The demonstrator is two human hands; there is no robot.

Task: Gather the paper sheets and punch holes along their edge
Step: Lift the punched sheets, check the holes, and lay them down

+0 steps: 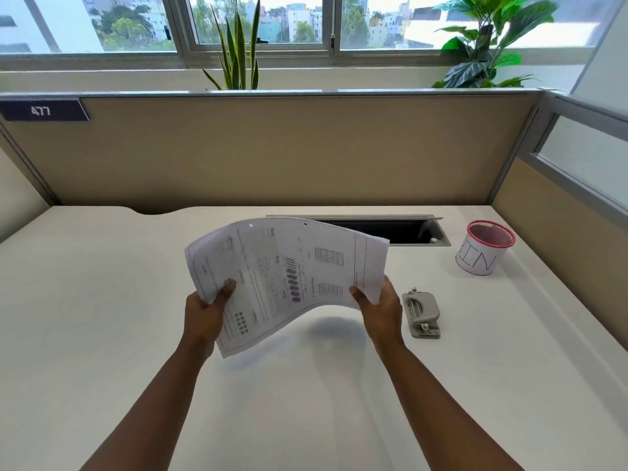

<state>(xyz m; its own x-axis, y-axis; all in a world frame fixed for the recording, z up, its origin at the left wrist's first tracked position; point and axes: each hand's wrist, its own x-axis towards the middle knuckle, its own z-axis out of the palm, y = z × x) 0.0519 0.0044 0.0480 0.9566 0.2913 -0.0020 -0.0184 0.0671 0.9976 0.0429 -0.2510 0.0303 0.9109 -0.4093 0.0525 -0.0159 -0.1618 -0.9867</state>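
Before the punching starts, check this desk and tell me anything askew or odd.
The paper sheets, held above the desk in the left hand and right hand, are fanned out with edges uneven, and they sag and curl. The top edge already shows two holes. The hole punch lies untouched beside them.

The print on the paper sheets (pixel 285 270) is too blurred to read; how many sheets there are cannot be counted; the fingers of the left hand (pixel 204 312) and of the right hand (pixel 380 309) lie behind the paper, so only the thumbs of each grip show; both forearms are cut off by the near edge; the sheets hide the left end of the cable slot (pixel 401 229) in the surface (pixel 102 300); the contents of the mesh cup (pixel 484 249) are perhaps nil, hard to tell; the hole punch (pixel 421 314) shows no clear detail.
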